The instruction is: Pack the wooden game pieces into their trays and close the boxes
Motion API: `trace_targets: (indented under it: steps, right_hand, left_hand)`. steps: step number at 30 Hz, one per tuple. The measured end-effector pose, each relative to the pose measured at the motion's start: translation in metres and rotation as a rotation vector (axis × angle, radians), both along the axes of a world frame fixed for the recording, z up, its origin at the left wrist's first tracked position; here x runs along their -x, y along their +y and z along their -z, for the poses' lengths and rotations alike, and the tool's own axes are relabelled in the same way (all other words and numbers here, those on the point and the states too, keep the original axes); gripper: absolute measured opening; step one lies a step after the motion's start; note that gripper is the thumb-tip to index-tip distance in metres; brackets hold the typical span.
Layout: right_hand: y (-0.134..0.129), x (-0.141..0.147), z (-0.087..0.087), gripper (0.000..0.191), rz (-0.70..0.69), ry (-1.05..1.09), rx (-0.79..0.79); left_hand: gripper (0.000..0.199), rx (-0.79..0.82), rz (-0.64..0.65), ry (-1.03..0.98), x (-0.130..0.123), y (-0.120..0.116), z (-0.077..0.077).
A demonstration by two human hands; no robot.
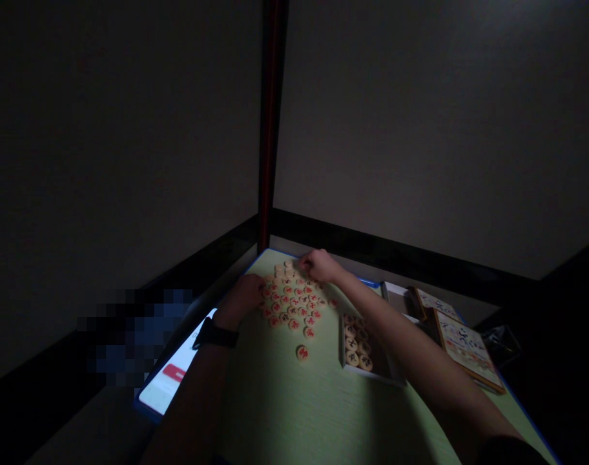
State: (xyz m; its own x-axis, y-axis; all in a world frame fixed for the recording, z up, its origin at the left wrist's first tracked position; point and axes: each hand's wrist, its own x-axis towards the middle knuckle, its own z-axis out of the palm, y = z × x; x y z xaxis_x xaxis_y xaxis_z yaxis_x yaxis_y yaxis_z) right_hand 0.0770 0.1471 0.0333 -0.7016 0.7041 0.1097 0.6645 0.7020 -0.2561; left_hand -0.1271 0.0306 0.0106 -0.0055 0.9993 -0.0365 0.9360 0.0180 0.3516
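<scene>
Round wooden Chinese chess pieces (293, 299) lie in a loose cluster on the pale green table (275, 400), many face up with red characters. At the cluster's far end a few blank-topped pieces (285, 271) sit close together. My left hand (246, 297), a dark band on its wrist, rests at the left edge of the cluster; its fingertips are in shadow against the pieces. Over the far right edge of the cluster is my right hand (318, 265), fingers curled in, and whatever is in them is hidden. One red-marked piece (301, 352) lies apart, nearer me.
Under my right forearm stands an open box (343, 349) with dark-marked pieces along its left side. Farther right are another open tray (396, 297) and two decorated boxes (469, 345). A lit phone-like screen (166, 381) lies at the left edge. Walls meet behind the table.
</scene>
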Motion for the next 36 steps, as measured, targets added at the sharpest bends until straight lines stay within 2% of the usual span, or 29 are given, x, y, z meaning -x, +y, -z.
trace_targets:
  steps: [3,7,10,13,17,22,28,36]
  right_hand:
    - [0.011,-0.008,-0.004,0.027,0.081,-0.043,-0.039]
    - [0.014,-0.006,0.001,0.028,0.094,-0.116,-0.061]
    - [0.009,0.004,0.009,0.024,0.076,-0.185,-0.058]
    - [0.001,0.014,0.017,0.018,0.06,-0.247,-0.055]
    - [-0.004,0.022,0.023,0.021,0.055,-0.276,-0.061]
    - [0.002,0.021,0.022,0.022,0.039,-0.224,-0.037]
    - [0.017,0.013,0.017,0.029,0.037,-0.117,0.023]
    - [0.019,0.005,0.019,0.028,0.063,-0.096,0.034]
  left_hand:
    - [0.028,-0.061,-0.044,0.018,0.002,0.0,-0.002]
    - [0.041,-0.147,-0.102,0.043,0.005,0.0,0.003]
    - [0.049,-0.176,-0.032,0.057,0.006,0.002,0.012]
    - [0.053,-0.105,0.074,0.077,0.004,0.006,0.022]
    - [0.047,-0.089,0.098,0.104,0.002,0.012,0.028]
    - [0.03,-0.08,0.063,0.132,0.0,0.008,0.02]
    - [0.029,-0.076,0.032,0.161,-0.003,0.0,0.007]
    - [0.03,-0.068,-0.003,0.183,-0.003,0.0,0.009]
